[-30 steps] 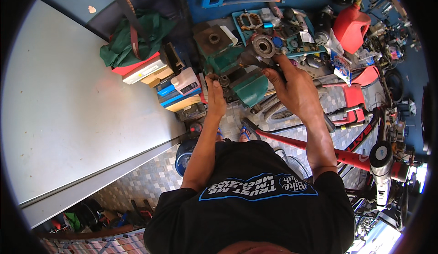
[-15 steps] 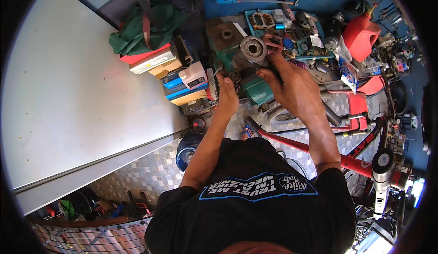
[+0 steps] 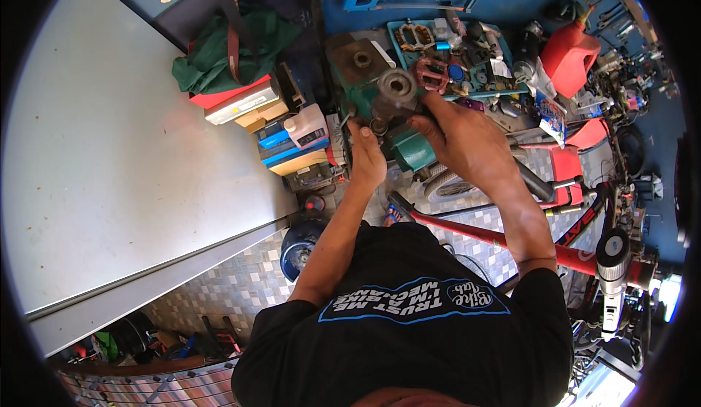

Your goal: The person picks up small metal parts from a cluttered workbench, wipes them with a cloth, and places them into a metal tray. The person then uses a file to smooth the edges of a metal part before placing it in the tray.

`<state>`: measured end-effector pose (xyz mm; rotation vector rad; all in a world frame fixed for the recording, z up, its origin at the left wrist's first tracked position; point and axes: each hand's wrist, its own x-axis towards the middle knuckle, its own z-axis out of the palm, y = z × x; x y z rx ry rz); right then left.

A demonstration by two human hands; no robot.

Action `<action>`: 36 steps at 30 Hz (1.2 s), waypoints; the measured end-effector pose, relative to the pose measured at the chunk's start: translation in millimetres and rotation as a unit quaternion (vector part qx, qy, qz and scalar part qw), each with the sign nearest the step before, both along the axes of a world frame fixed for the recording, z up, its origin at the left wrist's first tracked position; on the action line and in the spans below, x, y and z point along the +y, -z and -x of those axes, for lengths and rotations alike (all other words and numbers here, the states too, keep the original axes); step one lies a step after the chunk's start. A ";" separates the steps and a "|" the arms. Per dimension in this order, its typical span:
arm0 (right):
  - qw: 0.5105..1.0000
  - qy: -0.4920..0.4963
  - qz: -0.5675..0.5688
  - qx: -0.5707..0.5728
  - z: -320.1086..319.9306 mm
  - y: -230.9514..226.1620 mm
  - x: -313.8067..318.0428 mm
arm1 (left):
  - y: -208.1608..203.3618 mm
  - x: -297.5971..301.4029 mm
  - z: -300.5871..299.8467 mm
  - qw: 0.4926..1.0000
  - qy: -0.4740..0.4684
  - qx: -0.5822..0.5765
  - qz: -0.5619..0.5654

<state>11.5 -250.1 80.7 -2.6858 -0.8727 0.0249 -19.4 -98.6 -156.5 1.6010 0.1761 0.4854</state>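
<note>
A green bench vise (image 3: 415,151) with a worn, rusty top stands in front of me. Over its jaws is a round greyish metal part with a hole through its middle, which looks like a wheel hub (image 3: 396,83). My right hand (image 3: 475,142) grips this hub from the right, thumb on the near side, and its other fingers are partly hidden. On the left my left hand (image 3: 367,160) has its fingers closed at the vise handle (image 3: 347,118), low beside the jaws. Whether the vise clamps the hub cannot be seen.
Right behind the vise lies a teal tray (image 3: 504,84) of pedals and small parts. A red jerrycan (image 3: 568,60) stands beyond it. Stacked boxes (image 3: 296,160) and a white bottle (image 3: 307,126) are at left. A red bicycle frame (image 3: 467,233) crosses at right, below the bench.
The hub has tipped slightly and sits a little lower, with my right hand still around it. My left hand stays at the vise handle. The whole view has shifted slightly.
</note>
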 end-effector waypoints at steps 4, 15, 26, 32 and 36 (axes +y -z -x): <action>1.000 0.021 -0.010 0.017 2.7 -10.9 5.9 | 5.6 2.8 -2.1 1.000 0.006 0.015 -0.001; 0.994 0.017 -0.073 -0.083 5.9 -39.1 0.9 | 1.8 -2.1 -4.4 1.000 -0.016 -0.018 0.000; 0.996 0.046 0.078 0.025 -1.4 -0.3 2.0 | -2.6 3.4 -6.9 0.999 0.014 -0.028 0.014; 0.988 0.079 -0.135 -0.009 -4.7 -10.7 -7.1 | -11.2 7.4 1.0 0.997 0.025 0.014 0.078; 0.963 0.065 -0.253 0.058 -12.0 0.0 -8.4 | -5.0 11.7 2.0 0.973 -0.024 0.101 0.205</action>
